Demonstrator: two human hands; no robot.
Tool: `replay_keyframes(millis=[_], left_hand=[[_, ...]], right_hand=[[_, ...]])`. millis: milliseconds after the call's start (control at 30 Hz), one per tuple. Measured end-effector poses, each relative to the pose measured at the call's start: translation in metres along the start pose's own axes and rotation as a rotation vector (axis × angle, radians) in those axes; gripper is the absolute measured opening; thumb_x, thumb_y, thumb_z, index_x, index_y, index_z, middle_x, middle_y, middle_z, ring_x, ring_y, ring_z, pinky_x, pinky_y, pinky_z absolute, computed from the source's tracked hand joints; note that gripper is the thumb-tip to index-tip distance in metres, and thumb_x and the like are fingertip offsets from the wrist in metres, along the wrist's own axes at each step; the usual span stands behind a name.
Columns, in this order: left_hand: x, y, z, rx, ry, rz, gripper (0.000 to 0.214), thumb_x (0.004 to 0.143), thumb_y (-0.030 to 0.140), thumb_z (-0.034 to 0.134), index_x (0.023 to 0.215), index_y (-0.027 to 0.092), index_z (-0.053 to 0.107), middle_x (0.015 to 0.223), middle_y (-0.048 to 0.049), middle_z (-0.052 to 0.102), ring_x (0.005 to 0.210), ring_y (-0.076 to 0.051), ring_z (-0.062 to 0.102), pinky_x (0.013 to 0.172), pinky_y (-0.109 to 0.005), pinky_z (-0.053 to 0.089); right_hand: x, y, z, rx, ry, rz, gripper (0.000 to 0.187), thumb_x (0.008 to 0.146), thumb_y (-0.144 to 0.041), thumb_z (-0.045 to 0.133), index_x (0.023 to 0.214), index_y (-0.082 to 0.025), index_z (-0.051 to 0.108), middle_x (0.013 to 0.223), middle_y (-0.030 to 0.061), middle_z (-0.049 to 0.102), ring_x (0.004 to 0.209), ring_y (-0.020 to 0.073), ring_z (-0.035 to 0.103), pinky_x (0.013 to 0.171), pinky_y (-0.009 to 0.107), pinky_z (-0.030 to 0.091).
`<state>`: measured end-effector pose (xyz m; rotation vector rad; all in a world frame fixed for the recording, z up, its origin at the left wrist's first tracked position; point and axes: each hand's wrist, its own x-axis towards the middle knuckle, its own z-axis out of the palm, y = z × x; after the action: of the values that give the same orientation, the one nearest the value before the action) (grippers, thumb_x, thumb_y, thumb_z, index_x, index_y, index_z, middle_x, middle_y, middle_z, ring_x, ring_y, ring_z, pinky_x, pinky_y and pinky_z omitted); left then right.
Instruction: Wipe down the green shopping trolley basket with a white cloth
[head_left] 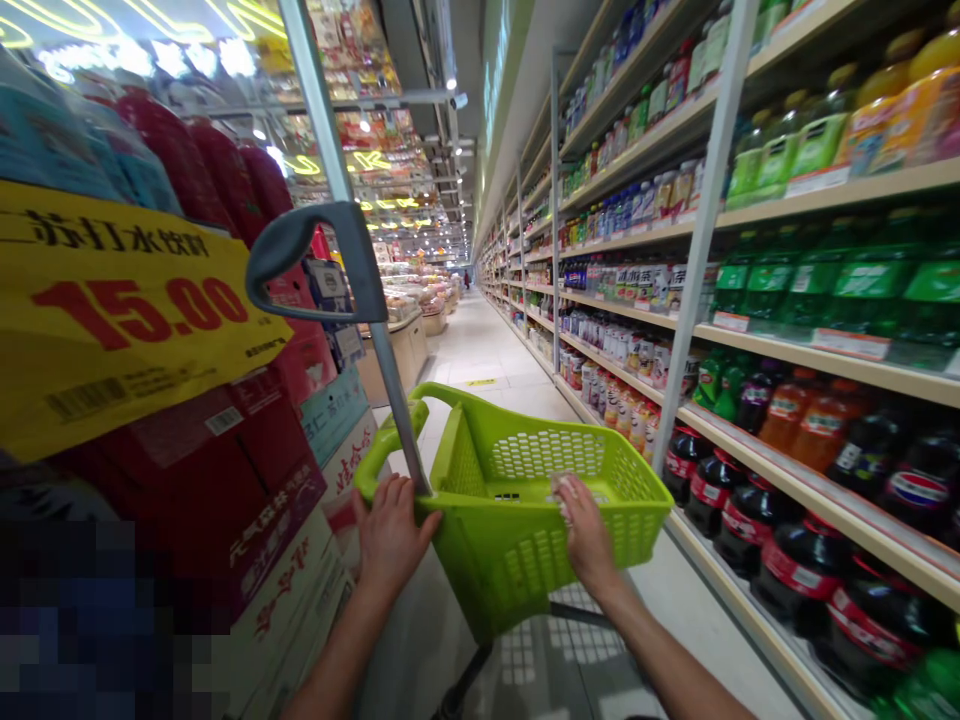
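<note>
A green plastic shopping cart (517,515) with perforated walls stands before me in the aisle, and nothing shows in the visible part of its basket. My left hand (392,530) is closed over the cart's left end, beside the foot of the metal pole (394,390). The pole rises to a grey looped handle (367,265). On the basket's near long rim rests my right hand (589,535), its fingers closed on a crumpled whitish cloth or tissue (562,490). Part of that cloth is hidden under the fingers.
Shelves (795,435) of bottled drinks line the right side, close to the basket. On the left stand stacked drink cartons (277,580) with a yellow price sign (127,320). The pale floor (476,335) runs ahead between the shelves and wooden display counters (397,355).
</note>
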<state>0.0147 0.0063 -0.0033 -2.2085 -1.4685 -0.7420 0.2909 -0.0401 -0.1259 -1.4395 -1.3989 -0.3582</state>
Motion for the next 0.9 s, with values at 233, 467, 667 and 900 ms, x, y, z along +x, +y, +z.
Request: replay_keyframes(millis=[233,467,667,900], left_hand=[[0.009,0.021,0.002,0.003,-0.022,-0.025,0.038,0.075,0.035,0.051,0.105,0.013,0.051,0.112,-0.0149,0.056,0.112,-0.028,0.041,0.100,-0.056,0.011],[0.016,0.036,0.007,-0.034,0.000,-0.059,0.034,0.076,0.032,0.050,0.104,0.013,0.051,0.110,-0.0140,0.055,0.112,-0.028,0.040,0.100,-0.058,0.010],[0.022,0.057,0.009,-0.046,-0.022,-0.064,0.034,0.075,0.021,0.046,0.107,0.010,0.051,0.110,-0.0152,0.055,0.114,-0.030,0.040,0.100,-0.061,0.010],[0.041,0.006,-0.004,-0.088,-0.181,0.043,0.032,0.074,0.027,0.053,0.106,0.021,0.051,0.123,-0.0090,0.051,0.121,-0.027,0.036,0.101,-0.054,0.018]], right_hand=[[0.023,-0.118,0.067,0.268,-0.098,-0.181,0.047,0.081,-0.009,0.038,0.126,-0.021,0.043,0.134,0.0068,0.040,0.128,0.0191,0.027,0.101,0.042,0.034],[0.031,-0.020,0.033,0.098,-0.031,0.033,0.042,0.080,-0.007,0.035,0.115,-0.019,0.055,0.127,0.0093,0.047,0.124,0.0208,0.034,0.101,0.047,0.032],[0.043,-0.106,0.065,0.299,-0.060,-0.079,0.045,0.081,-0.008,0.033,0.123,-0.018,0.046,0.133,0.0083,0.040,0.126,0.0184,0.029,0.103,0.041,0.031],[0.046,-0.065,0.055,0.247,-0.051,-0.088,0.047,0.080,-0.006,0.033,0.121,-0.021,0.049,0.132,0.0062,0.043,0.126,0.0192,0.031,0.103,0.045,0.029]])
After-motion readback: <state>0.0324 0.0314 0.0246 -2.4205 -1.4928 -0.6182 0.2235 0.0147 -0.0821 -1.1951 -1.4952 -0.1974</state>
